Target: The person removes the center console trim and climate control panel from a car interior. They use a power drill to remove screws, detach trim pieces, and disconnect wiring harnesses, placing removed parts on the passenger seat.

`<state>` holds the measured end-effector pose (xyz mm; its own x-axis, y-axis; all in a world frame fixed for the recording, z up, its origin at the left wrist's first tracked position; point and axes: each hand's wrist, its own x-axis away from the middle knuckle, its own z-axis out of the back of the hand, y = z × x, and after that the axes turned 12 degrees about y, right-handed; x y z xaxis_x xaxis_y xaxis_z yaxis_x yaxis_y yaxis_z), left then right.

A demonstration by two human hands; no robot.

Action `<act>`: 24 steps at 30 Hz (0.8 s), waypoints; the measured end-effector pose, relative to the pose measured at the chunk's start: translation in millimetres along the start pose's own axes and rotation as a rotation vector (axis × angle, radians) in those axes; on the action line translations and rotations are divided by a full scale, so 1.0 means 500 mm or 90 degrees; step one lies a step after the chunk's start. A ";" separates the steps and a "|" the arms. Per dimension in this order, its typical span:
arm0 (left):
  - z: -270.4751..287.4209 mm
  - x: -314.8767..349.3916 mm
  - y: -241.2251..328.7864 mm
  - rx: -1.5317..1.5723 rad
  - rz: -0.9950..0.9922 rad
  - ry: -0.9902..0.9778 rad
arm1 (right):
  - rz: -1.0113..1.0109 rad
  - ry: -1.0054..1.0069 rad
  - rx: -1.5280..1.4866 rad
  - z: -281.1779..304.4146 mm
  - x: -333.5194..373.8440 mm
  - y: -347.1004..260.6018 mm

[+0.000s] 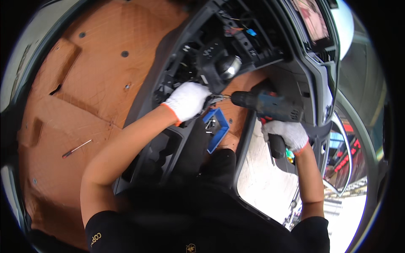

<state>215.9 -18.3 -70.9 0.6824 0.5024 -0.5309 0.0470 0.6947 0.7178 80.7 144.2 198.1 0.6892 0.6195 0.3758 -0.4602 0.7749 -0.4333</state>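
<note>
My right hand (289, 134), in a white knit glove with an orange cuff, grips the handle of a dark blue and black cordless drill (270, 105). Its thin bit points left, toward the car's centre console. At the bit's tip is my left hand (188, 100), gloved the same way, with its fingers closed against the opened console (206, 59). Whatever those fingers hold is hidden by the glove and blur. Just below the bit, a blue open tray (223, 126) contains several small metal pieces, perhaps screws or bits.
A screwdriver (77, 149) with a red handle lies on the orange-brown floor covering (105, 76) at left. Loose wiring with a blue connector (251, 32) shows inside the dashboard. The door opening borders my right side, with pale ground (265, 181) beyond.
</note>
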 end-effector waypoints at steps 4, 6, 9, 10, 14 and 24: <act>-0.008 0.013 -0.004 -0.064 -0.004 0.023 | 0.059 -0.067 -0.005 0.026 -0.019 0.021; -0.010 0.021 -0.004 -0.063 -0.002 0.055 | 0.087 -0.055 0.053 0.026 -0.029 0.011; -0.014 0.023 -0.020 -0.081 -0.001 0.044 | 0.074 -0.033 0.046 0.021 -0.039 -0.004; -0.014 0.023 -0.026 -0.085 0.004 0.046 | 0.130 -0.040 0.064 0.021 -0.050 0.000; 0.036 0.017 -0.027 0.012 0.060 -0.053 | 0.042 -0.040 -0.002 0.015 -0.044 0.017; 0.046 0.021 -0.010 0.063 0.020 -0.052 | -0.003 -0.089 -0.010 0.003 -0.035 0.013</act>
<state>239.6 -28.3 -69.5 0.7412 0.4775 -0.4718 0.0933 0.6227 0.7768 64.8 138.5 189.7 0.6062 0.6283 0.4876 -0.4480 0.7764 -0.4433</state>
